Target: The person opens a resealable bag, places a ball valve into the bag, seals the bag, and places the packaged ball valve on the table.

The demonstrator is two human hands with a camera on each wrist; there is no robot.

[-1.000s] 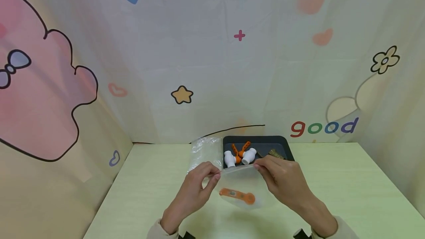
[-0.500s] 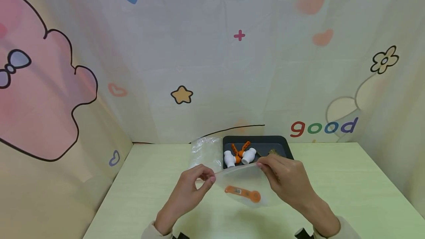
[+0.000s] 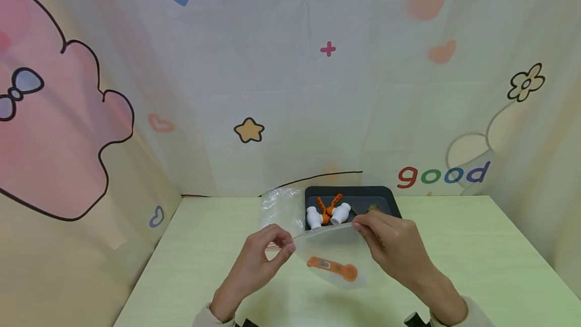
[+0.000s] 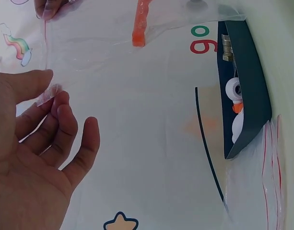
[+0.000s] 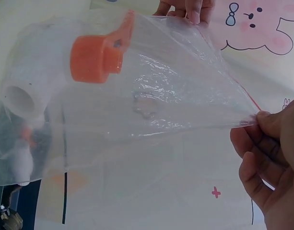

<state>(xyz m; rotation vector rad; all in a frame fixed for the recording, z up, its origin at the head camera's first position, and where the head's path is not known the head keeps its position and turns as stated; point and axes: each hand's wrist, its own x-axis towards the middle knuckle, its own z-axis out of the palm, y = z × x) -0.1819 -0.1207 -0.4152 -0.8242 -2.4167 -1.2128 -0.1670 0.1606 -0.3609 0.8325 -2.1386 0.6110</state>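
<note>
A clear zip bag point(image 3: 329, 241) with a red line along its mouth is stretched between both hands above the table. My left hand point(image 3: 256, 261) pinches one corner of the mouth between thumb and fingers. At the other corner, my right hand point(image 3: 395, 246) pinches the bag's edge with thumb and forefinger. Inside the bag lies a white plastic valve point(image 5: 36, 72) with an orange handle point(image 3: 333, 267); its white body barely shows in the head view. Whether the zip is fully pressed together cannot be told.
Behind the hands stands a dark tray point(image 3: 363, 191) with two white valves point(image 3: 340, 212) with orange handles and a brass-coloured fitting point(image 3: 375, 209). Left of the tray lies a stack of clear zip bags point(image 3: 281, 208). A printed curtain point(image 3: 290, 90) hangs behind the table.
My left hand has shifted slightly left and towards me, and the right hand slightly right, stretching the bag's mouth wider. The bagged valve has swung a little right.
</note>
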